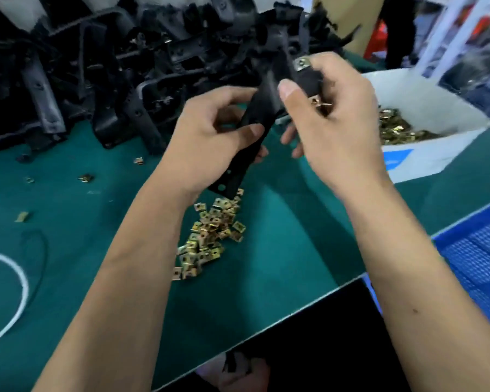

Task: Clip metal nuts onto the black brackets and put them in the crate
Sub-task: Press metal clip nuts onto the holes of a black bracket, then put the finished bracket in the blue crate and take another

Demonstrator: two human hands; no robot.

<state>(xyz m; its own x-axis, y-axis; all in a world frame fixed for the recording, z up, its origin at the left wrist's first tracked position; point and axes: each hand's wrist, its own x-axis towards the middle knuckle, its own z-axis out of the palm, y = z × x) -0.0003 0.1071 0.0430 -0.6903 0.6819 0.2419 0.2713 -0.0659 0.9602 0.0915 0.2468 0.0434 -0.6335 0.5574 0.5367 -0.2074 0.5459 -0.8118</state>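
We hold one black bracket [252, 128] above the green surface [280, 250] with both hands. The left hand [210, 142] grips the lower part of the bracket, thumb across its face and fingers curled behind it. The right hand [334, 117] grips the upper part, thumb pressed on the front, and its curled fingers also hold spare metal nuts [320, 103] against the palm. One clipped nut [302, 64] already sits on the upper tab of the bracket, just above the right hand. We judge the step in hand to be the clipping stage: one nut is seated, and the holes near the lower end of the bracket appear to carry none. The next move calls for feeding a spare nut from the right palm to the fingertips, aligning its open side with a bracket edge, and pushing it on while the left hand steadies the part. The blue crate [475, 256] stands at the right edge, near the right forearm, and receives the finished bracket. A loose pile of nuts [210, 233] lies on the surface beneath the hands, and a white box [425, 97] with more nuts stands behind the right hand. A heap of black brackets [96, 66] fills the far side of the surface, close to the raised part; we see nothing between the hands and the crate.
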